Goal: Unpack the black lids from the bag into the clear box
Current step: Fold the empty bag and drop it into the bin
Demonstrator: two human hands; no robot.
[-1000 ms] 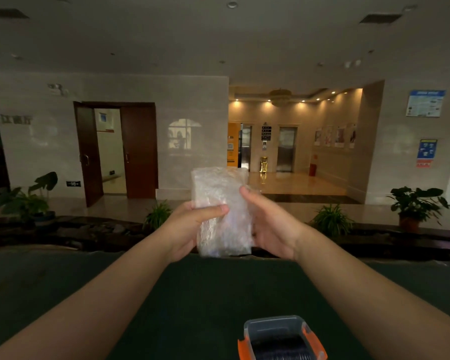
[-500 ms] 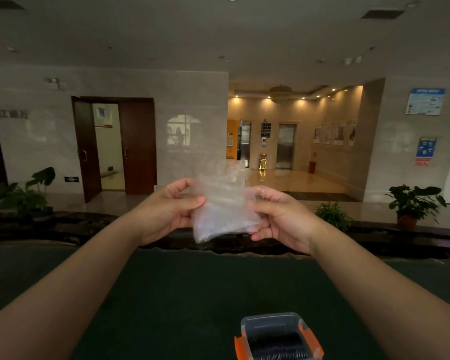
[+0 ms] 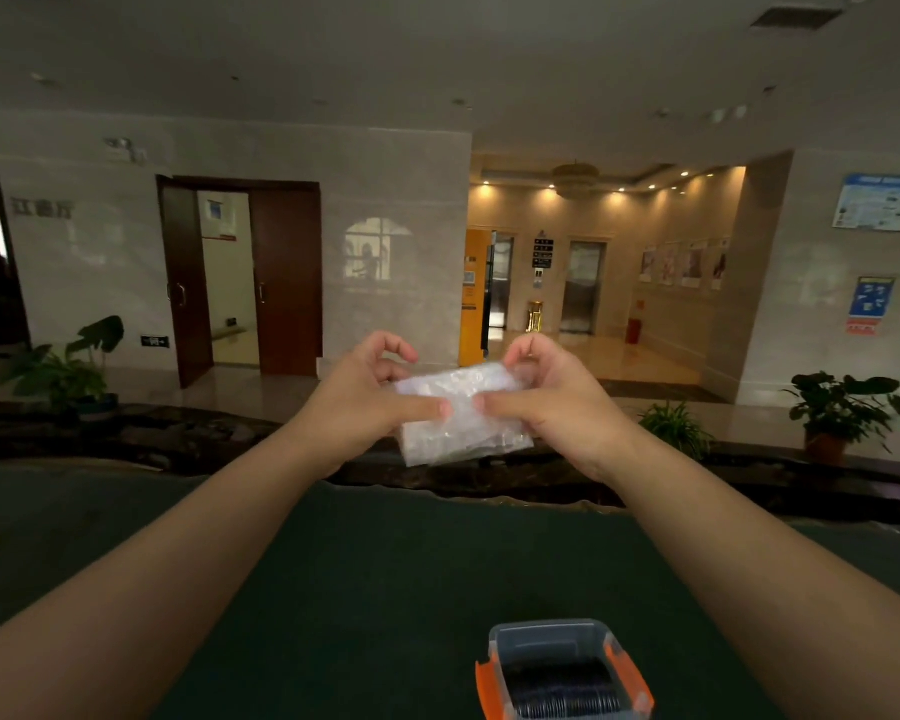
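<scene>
Setting: Marble-walled lobby with wooden double doors (image 3: 240,275) and lift doors (image 3: 583,285) far behind a dark green table (image 3: 375,589).

Bag: one clear crinkled plastic bag (image 3: 463,415), held up in the air well beyond the clear box, level with the far edge of the table.

Left hand: left hand (image 3: 365,397) pinches the bag's left side, thumb laid across the front, fingers curled behind.

Right hand: right hand (image 3: 552,400) pinches the bag's right side in the same way; the two thumb tips nearly meet at the middle of the bag.

Clear box: one clear box (image 3: 562,672) with orange latches sits at the near edge of the table, almost directly below the bag and well apart from it, lid off.

Black lids: a dense row of black lids (image 3: 562,691) stands on edge inside the clear box; too many and too tight to count. None can be made out inside the bag, which looks pale and see-through.

Progress: judged late in the task. The box appears well filled and the bag looks empty or nearly so; what remains, at most, is checking the bag and setting it aside.

Count: two hands, one bag, one box, three potted plants (image 3: 848,407) beyond the table.
</scene>
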